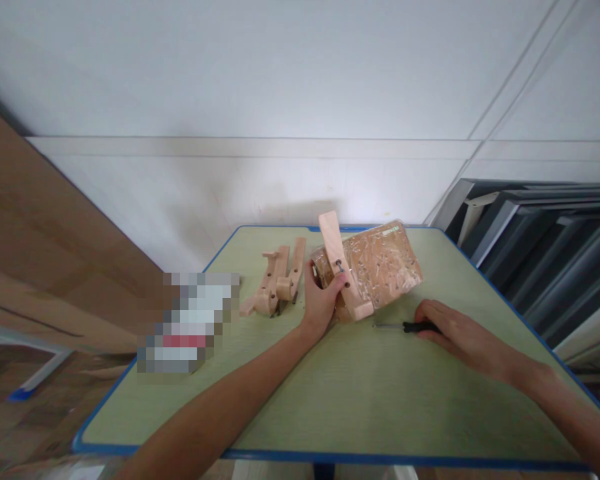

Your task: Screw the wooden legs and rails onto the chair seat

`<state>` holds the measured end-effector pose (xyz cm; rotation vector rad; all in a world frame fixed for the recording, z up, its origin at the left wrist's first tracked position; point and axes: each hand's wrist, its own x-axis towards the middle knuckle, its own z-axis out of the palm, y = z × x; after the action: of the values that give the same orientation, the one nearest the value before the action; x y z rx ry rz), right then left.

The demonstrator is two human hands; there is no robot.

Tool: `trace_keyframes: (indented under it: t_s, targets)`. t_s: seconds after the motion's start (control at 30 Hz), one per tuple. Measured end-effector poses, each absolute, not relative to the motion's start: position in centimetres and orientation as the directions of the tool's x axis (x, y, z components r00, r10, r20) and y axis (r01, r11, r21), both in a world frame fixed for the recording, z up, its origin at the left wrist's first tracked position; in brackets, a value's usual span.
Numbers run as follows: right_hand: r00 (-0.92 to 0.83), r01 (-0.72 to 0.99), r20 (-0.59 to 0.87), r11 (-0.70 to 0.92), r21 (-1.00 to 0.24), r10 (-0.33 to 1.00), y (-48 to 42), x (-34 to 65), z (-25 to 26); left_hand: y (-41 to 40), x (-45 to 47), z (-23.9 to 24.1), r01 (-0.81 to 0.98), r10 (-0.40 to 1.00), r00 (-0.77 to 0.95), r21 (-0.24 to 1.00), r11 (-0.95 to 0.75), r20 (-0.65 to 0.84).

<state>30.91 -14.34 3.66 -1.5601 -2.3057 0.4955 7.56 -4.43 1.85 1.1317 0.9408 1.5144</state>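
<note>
Tabletop, green with blue edging, both forearms coming in from the near edge. Right hand lies palm-down on the surface, fingers curled loosely over the black handle of a small screwdriver; looks like a light grip, not a lift, tool flat on the tabletop. Screwdriver's long axis runs roughly left-right, thin shaft and tip pointing left toward the other hand, handle end under the right fingertips. Left hand is closed around a pale wooden bar, thumb across its front face near a metal screw or bolt in one of the holes. The bar stands tilted, long axis running from upper left, far end, to lower right, near end, lower end resting on or just above the surface. Screwdriver tip sits just right of and below the bar's lower end, close but apart; the right hand is the nearer one to the tool. Directly behind the bar, touching or overlapping it, a clear plastic bag of wooden parts. Further left, a partly built wooden assembly lying flat. Beyond: white wall, dark panels stacked at right.
</note>
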Motion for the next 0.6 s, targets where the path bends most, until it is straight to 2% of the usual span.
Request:
trace_keyframes:
  t_s: [0.13,0.2,0.3,0.37,0.5,0.6]
  targets:
    - [-0.285,0.859,-0.018,0.247,-0.449,0.958,-14.6,33.4,5.4,-4.1,7.3,1.7,-0.188,0.96,-0.108,0.943,-0.276,0.26]
    - [-0.221,0.842,0.067,0.225,-0.49,0.973,-14.1,34.5,6.7,-3.8,7.3,1.5,-0.172,0.954,-0.111,0.94,-0.296,0.28]
    - [-0.08,0.708,0.216,0.208,-0.675,0.973,-12.9,34.4,8.7,-3.5,7.3,1.3,-0.181,0.954,-0.118,0.938,-0.294,0.276]
    - [0.011,0.48,0.284,0.244,-0.843,0.959,-11.7,33.2,9.6,-3.4,7.4,1.3,-0.182,0.955,-0.119,0.939,-0.291,0.272]
    - [0.036,0.424,0.386,0.335,-0.841,0.922,-10.0,29.6,9.9,-3.3,7.9,2.0,-0.148,0.947,-0.138,0.939,-0.31,0.291]
    - [0.057,0.556,0.535,0.418,-0.718,0.843,-10.3,27.6,9.3,-3.1,8.6,2.6,-0.103,0.928,-0.185,0.933,-0.344,0.322]
